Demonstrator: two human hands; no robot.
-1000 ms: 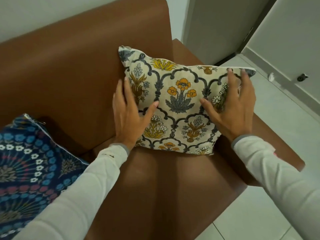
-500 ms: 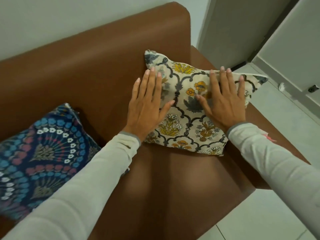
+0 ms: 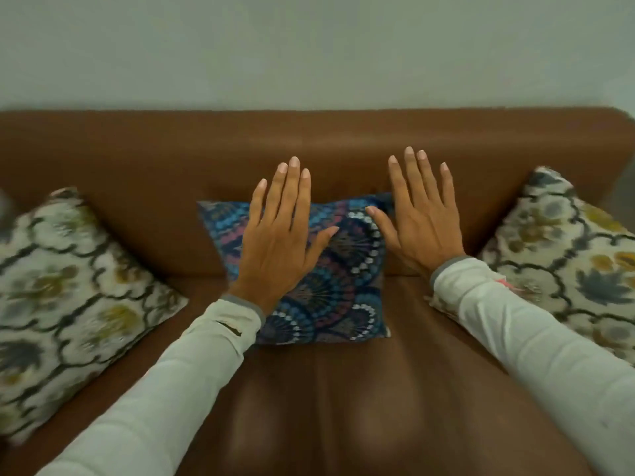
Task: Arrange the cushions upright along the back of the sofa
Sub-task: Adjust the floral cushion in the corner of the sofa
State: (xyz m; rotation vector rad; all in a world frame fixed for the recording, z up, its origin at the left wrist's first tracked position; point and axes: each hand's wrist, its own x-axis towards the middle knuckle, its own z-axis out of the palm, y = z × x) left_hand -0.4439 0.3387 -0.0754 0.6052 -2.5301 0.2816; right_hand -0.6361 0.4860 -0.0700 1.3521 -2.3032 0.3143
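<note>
A blue patterned cushion [image 3: 343, 286] leans against the back of the brown leather sofa [image 3: 309, 152] at its middle. My left hand [image 3: 280, 235] is spread flat in front of the cushion's left half, fingers apart, holding nothing. My right hand [image 3: 421, 218] is spread the same way at the cushion's upper right corner, partly over the sofa back. A cream floral cushion [image 3: 68, 297] leans at the left end. A matching cream floral cushion [image 3: 563, 255] leans at the right end, its lower left corner hidden by my right sleeve.
The plain pale wall [image 3: 309, 49] rises behind the sofa back. The brown seat [image 3: 326, 407] stretches toward me between my two sleeves.
My view has swung left from the right-end floral cushion to the sofa's middle. Both hands left the floral cushion and are now spread at the blue cushion.
</note>
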